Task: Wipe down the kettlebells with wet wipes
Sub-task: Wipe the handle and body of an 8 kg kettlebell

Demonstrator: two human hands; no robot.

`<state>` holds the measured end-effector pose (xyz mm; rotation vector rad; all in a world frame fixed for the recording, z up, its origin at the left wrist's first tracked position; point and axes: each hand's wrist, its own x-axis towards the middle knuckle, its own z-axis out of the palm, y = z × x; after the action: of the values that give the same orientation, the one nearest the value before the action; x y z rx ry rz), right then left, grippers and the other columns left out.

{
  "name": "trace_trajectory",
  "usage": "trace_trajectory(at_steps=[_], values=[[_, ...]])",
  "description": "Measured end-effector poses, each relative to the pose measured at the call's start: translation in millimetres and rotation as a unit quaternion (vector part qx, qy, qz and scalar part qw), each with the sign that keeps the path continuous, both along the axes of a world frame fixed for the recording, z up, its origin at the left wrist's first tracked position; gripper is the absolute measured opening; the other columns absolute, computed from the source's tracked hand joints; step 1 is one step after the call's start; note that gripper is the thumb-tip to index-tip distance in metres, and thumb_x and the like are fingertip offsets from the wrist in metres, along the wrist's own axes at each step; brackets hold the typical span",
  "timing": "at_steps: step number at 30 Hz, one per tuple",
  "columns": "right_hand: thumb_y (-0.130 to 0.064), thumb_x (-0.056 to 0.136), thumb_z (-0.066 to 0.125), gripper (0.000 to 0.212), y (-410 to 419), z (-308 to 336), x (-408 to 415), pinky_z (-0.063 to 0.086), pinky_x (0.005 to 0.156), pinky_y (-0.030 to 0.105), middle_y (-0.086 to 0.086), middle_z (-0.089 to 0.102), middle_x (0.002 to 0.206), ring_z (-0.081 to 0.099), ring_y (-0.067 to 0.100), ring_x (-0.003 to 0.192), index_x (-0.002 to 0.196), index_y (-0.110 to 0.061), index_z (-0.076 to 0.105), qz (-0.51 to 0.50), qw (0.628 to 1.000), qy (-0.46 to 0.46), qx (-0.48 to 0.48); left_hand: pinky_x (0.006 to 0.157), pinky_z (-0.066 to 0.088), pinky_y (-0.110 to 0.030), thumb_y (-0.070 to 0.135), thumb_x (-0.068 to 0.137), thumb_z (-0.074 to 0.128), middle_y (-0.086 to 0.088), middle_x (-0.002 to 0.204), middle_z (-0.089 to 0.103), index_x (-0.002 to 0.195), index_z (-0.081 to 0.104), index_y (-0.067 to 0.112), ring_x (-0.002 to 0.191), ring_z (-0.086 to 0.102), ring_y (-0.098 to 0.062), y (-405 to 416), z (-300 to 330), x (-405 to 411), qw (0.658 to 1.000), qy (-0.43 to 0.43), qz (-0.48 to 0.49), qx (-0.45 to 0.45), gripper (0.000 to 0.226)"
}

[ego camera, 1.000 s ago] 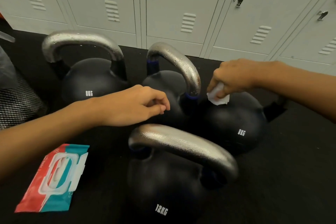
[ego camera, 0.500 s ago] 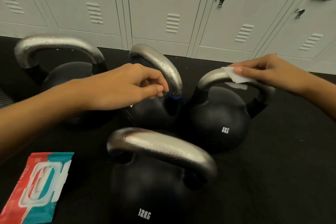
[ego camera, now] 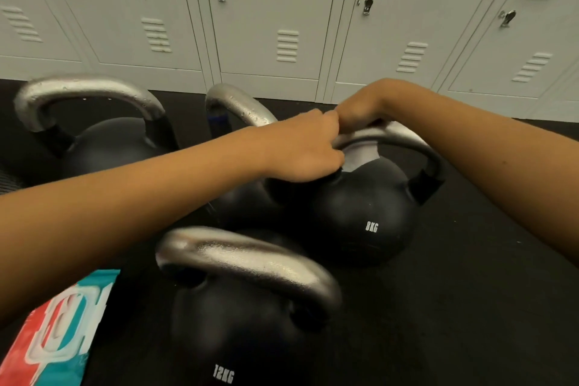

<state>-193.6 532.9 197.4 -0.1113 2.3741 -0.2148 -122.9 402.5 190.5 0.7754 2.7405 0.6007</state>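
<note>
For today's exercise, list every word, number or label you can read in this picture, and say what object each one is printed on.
"8KG": white print on the right kettlebell.
"12KG": white print on the nearest kettlebell, slightly blurred.
Wet wipes pack: red and teal print, too blurred to read.
Lockers: no readable text.

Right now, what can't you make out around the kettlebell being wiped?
All in the head view:
- Wet wipe: mostly hidden behind the left hand and the 8KG kettlebell handle.
- Right hand fingers: curled behind the handle, out of sight.
- Middle kettlebell: body and label covered by the left forearm.
- Wipes packet: cut off by the edge.
</note>
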Motion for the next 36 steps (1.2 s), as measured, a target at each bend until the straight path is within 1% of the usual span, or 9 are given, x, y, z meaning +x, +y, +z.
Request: trace_trajectory(at_steps=[3, 6, 13, 16, 21, 24, 27, 31, 36], values=[[-0.026, 0.102, 0.037, 0.036, 23.1, 6.7, 8.1, 0.053, 0.072, 0.034, 0.005, 0.073, 0.068, 0.069, 0.017, 0.06, 0.086, -0.01, 0.066, -0.048, 0.997, 0.016, -0.053, 0.066, 0.04, -0.025, 0.028, 0.092, 0.05, 0.003, 0.094, 0.053, 0.129, 0.038, 0.009, 0.081, 0.052, -0.01, 11.6, -2.3, -1.7, 0.999, -0.032, 0.022, 0.012, 0.043], [-0.038, 0.101, 0.038, 0.035, 63.3, 10.1, 15.8, 0.05, 0.076, 0.034, 0.009, 0.07, 0.096, 0.064, 0.023, 0.082, 0.111, -0.015, 0.063, -0.074, 0.992, 0.048, -0.09, 0.091, 0.045, -0.035, 0.034, 0.092, 0.052, -0.003, 0.119, 0.056, 0.14, 0.029, 0.01, 0.104, 0.055, -0.019, 16.6, -6.9, -4.7, 0.995, -0.063, 0.059, 0.049, 0.058], [-0.038, 0.1, 0.042, 0.031, 136.7, -19.6, 31.3, 0.04, 0.064, 0.031, 0.008, 0.06, 0.078, 0.051, 0.016, 0.066, 0.084, -0.017, 0.061, -0.166, 0.954, 0.08, -0.236, 0.106, 0.036, -0.036, 0.029, 0.095, 0.052, -0.007, 0.142, 0.042, 0.147, 0.025, 0.02, 0.128, 0.044, -0.024, 8.8, -17.1, -6.7, 0.995, -0.094, 0.027, 0.034, 0.059], [-0.036, 0.101, 0.038, 0.033, 122.8, -13.0, 30.6, 0.039, 0.061, 0.031, 0.005, 0.058, 0.071, 0.048, 0.016, 0.061, 0.081, -0.017, 0.056, -0.156, 0.965, 0.095, -0.189, 0.11, 0.033, -0.039, 0.029, 0.095, 0.054, -0.005, 0.146, 0.04, 0.149, 0.022, 0.022, 0.132, 0.042, -0.023, 6.4, -18.4, -8.5, 0.993, -0.105, 0.022, 0.044, 0.063], [-0.037, 0.104, 0.027, 0.041, 62.0, -5.6, 22.5, 0.044, 0.083, 0.04, 0.006, 0.061, 0.089, 0.057, 0.027, 0.089, 0.094, -0.013, 0.058, 0.025, 0.975, 0.203, -0.086, 0.112, 0.031, -0.04, 0.027, 0.094, 0.055, -0.003, 0.149, 0.037, 0.15, 0.02, 0.022, 0.135, 0.039, -0.021, 4.7, -19.6, -8.5, 0.991, -0.119, 0.023, 0.06, 0.067], [-0.032, 0.107, 0.025, 0.036, 49.0, -24.6, 38.8, 0.042, 0.077, 0.041, 0.0, 0.045, 0.071, 0.049, 0.027, 0.076, 0.086, -0.015, 0.049, 0.143, 0.915, 0.376, 0.021, 0.112, 0.032, -0.04, 0.027, 0.094, 0.056, -0.003, 0.148, 0.039, 0.149, 0.023, 0.023, 0.133, 0.04, -0.02, 5.5, -19.9, -9.2, 0.99, -0.126, 0.028, 0.065, 0.064], [-0.039, 0.106, 0.022, 0.039, 72.1, -47.2, 55.6, 0.039, 0.084, 0.042, 0.001, 0.06, 0.088, 0.056, 0.027, 0.079, 0.114, -0.019, 0.055, 0.164, 0.834, 0.526, 0.03, 0.112, 0.033, -0.042, 0.025, 0.093, 0.057, -0.003, 0.146, 0.042, 0.148, 0.026, 0.024, 0.133, 0.042, -0.021, 6.4, -19.8, -8.1, 0.987, -0.137, 0.03, 0.078, 0.064], [-0.046, 0.104, 0.024, 0.049, 108.0, -68.0, 70.0, 0.033, 0.093, 0.04, 0.001, 0.059, 0.119, 0.056, 0.023, 0.099, 0.145, -0.026, 0.043, 0.145, 0.806, 0.573, -0.017, 0.114, 0.029, -0.04, 0.026, 0.094, 0.057, -0.003, 0.151, 0.035, 0.152, 0.017, 0.021, 0.137, 0.037, -0.021, 5.1, -20.8, -7.7, 0.988, -0.138, 0.033, 0.067, 0.071], [-0.032, 0.104, 0.041, 0.044, 142.8, -83.6, 82.1, 0.034, 0.098, 0.043, 0.009, 0.054, 0.138, 0.054, 0.028, 0.109, 0.147, -0.021, 0.041, 0.165, 0.752, 0.637, -0.044, 0.113, 0.031, -0.041, 0.027, 0.092, 0.059, -0.004, 0.149, 0.039, 0.149, 0.025, 0.021, 0.135, 0.039, -0.021, 5.7, -19.0, -8.0, 0.985, -0.148, 0.044, 0.079, 0.067]])
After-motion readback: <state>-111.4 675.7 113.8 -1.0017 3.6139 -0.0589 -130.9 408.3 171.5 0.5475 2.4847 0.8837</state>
